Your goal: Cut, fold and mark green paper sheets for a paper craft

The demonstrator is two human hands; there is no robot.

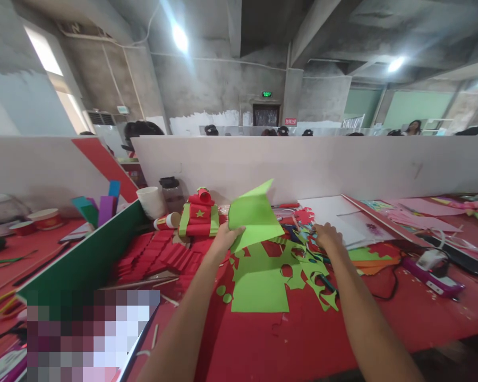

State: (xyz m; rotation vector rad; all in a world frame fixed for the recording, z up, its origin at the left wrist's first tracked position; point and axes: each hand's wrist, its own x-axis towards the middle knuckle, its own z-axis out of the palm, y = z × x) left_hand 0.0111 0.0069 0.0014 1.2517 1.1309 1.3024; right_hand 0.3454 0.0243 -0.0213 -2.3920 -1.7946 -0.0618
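My left hand point(228, 236) pinches the lower left edge of a bright green sheet point(257, 217), which is lifted and curved above the table. Beneath it lies another green sheet point(258, 292) on the red tabletop point(239, 345). My right hand point(327, 236) is over the pile of scraps at the right, fingers curled downward; whatever it holds, if anything, is too small to make out. Green offcuts with round holes point(302, 265) spread between the lower sheet and my right forearm. Two small green discs point(224, 294) rest left of the lower sheet.
Folded red strips point(155, 254) and a red-green paper model point(199, 215) are at the left, beside a green divider point(91, 254). White cups and a dark-lidded bottle point(172, 193) stand behind. A purple power strip point(434, 278) lies right. Several people's heads show beyond the white partition point(302, 164).
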